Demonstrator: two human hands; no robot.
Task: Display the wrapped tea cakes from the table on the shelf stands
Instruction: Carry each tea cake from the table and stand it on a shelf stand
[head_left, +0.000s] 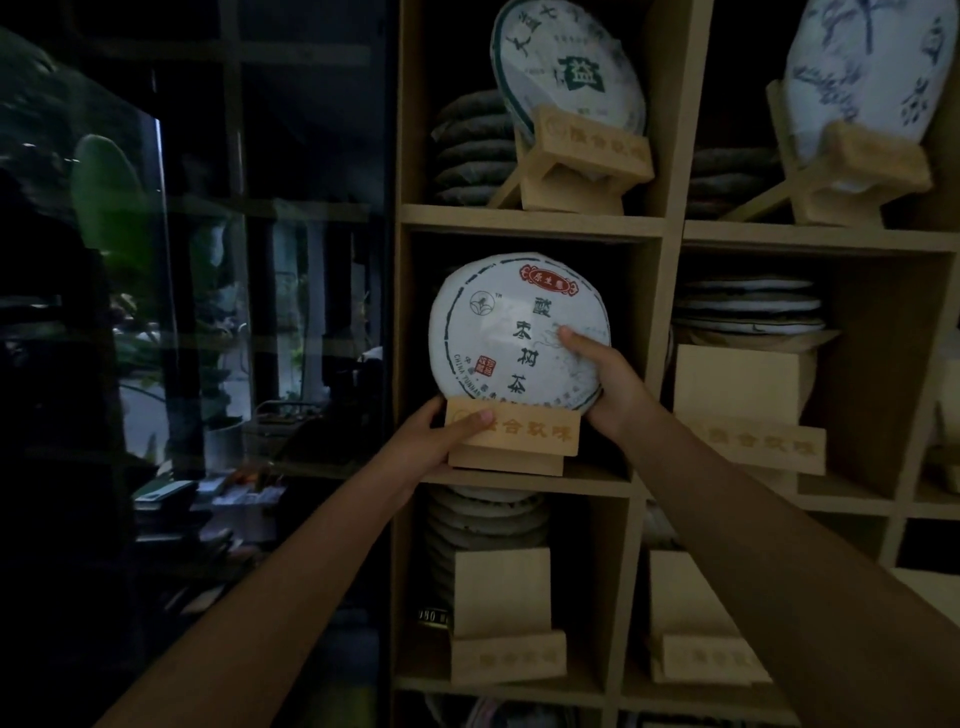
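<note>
A round tea cake (498, 332) in white paper with dark characters and a red label stands upright on a wooden stand (524, 434) in the middle-left shelf cell. My left hand (441, 431) grips the stand's left end, thumb across its front lip. My right hand (605, 379) holds the cake's lower right edge, thumb on its face. Two more wrapped cakes stand on stands in the row above, a green-printed cake (566, 62) and a blue-printed cake (872, 67).
Bare wooden stands sit in the right middle cell (743, 400) and in two lower cells (504, 618) (696, 623). Stacks of wrapped cakes (748, 306) lie behind the stands. A dark glass pane (208, 260) borders the wooden shelf unit (530, 215) on the left.
</note>
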